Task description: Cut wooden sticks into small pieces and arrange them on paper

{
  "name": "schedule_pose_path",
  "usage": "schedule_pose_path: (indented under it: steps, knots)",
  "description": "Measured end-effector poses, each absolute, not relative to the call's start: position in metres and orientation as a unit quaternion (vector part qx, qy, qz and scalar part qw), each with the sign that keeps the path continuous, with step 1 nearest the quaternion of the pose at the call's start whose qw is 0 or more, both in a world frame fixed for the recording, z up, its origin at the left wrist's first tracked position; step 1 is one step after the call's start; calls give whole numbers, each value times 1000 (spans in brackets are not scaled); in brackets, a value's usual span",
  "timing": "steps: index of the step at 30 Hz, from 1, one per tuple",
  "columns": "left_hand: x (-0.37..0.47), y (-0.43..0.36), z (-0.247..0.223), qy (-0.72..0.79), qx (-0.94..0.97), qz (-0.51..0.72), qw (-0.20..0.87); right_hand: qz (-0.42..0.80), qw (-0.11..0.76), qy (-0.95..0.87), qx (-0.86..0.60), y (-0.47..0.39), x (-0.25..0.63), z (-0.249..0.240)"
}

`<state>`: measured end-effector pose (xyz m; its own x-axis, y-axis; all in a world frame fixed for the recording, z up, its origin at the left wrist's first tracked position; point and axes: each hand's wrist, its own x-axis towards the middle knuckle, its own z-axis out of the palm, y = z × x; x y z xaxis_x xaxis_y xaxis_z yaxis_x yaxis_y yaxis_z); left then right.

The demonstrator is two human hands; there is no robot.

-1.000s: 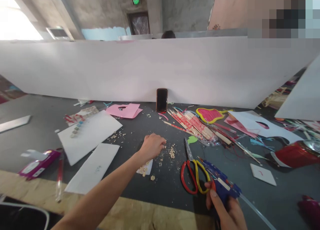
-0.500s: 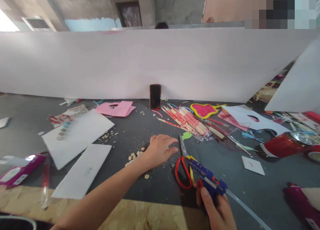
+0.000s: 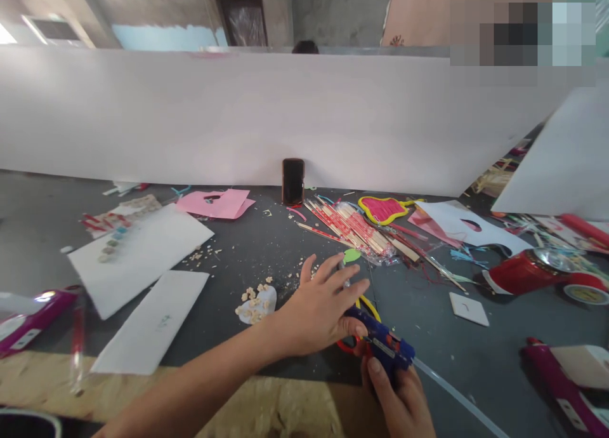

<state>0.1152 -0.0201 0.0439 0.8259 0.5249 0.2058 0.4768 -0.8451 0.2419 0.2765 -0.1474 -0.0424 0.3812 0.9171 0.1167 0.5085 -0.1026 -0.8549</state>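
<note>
My left hand (image 3: 318, 308) is spread over the middle of the dark table, its thumb beside the front of a blue glue gun (image 3: 387, 348). My right hand (image 3: 397, 393) is wrapped round the glue gun's handle, and a clear glue stick (image 3: 457, 397) trails from its back. Red-handled scissors (image 3: 349, 345) lie mostly hidden under my left hand, next to a yellow-edged thing (image 3: 370, 307). Left of my left wrist is a white rounded piece (image 3: 267, 298) with small pale flower shapes (image 3: 252, 306) on it. A green leaf shape (image 3: 352, 255) lies beyond my fingertips.
A phone (image 3: 293, 181) stands against a white board (image 3: 238, 120). Wrapped sticks (image 3: 356, 225), a red can (image 3: 518, 273) and a white square (image 3: 469, 308) lie to the right. White sheets (image 3: 152, 324) and pink paper (image 3: 214, 203) are at left. A head shows behind the board.
My left hand has moved right and nearer, over the scissors, with its fingers spread wider. More of the white rounded piece shows. My right hand still holds the glue gun.
</note>
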Motion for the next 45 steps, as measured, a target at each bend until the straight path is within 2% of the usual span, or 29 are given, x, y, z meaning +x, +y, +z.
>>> schedule_pose_path:
  steps: [5,9,15,21,25,30,37,45]
  knots:
    - [112,-25,41,235,963,106,82,239,404,-509,-722,-148,277,-41]
    - [106,-18,43,281,947,120,96,316,446,-461,-699,-145,273,-33]
    - [70,18,39,453,882,113,71,401,541,-322,-665,-140,267,-20]
    - [41,37,15,496,860,77,96,492,556,-157,-652,-145,295,-7]
    - [48,34,10,487,861,84,122,504,554,-100,-655,-150,312,-3]
    - [71,18,18,445,873,120,162,507,556,-158,-639,-153,298,3]
    - [79,-6,29,377,895,176,164,568,599,-282,-489,-148,275,3]
    - [68,-11,27,369,904,155,150,564,551,-336,-515,-148,267,3]
